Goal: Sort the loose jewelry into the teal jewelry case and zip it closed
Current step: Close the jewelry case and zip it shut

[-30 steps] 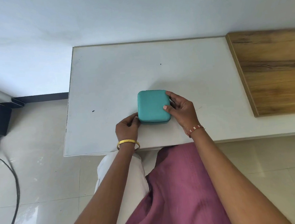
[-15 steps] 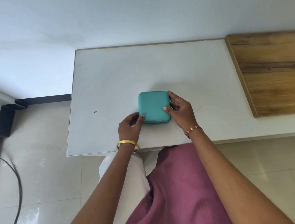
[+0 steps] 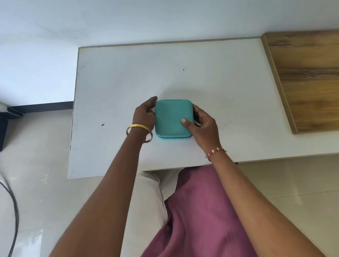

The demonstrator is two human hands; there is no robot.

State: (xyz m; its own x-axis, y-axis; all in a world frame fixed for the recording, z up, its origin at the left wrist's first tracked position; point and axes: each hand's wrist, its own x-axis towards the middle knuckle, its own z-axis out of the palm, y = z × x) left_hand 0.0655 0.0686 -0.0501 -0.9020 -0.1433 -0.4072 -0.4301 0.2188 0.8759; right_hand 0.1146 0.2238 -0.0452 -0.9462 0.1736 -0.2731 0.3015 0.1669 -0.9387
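Teal jewelry case (image 3: 173,119) flat on white table (image 3: 222,83), lid down, near the front edge. Right hand (image 3: 204,126) holding right side, thumb on lid, fingers curled round the edge; likely bracing it. Left hand (image 3: 144,115) curled against far-left corner, probably at the zipper pull; pull itself not visible, pinch cannot be confirmed. No loose jewelry seen on table. No brand, label or writing legible anywhere.

Gold bangle (image 3: 138,130) on left wrist; red-white beaded bracelet (image 3: 215,151) on right; mauve garment (image 3: 196,223).
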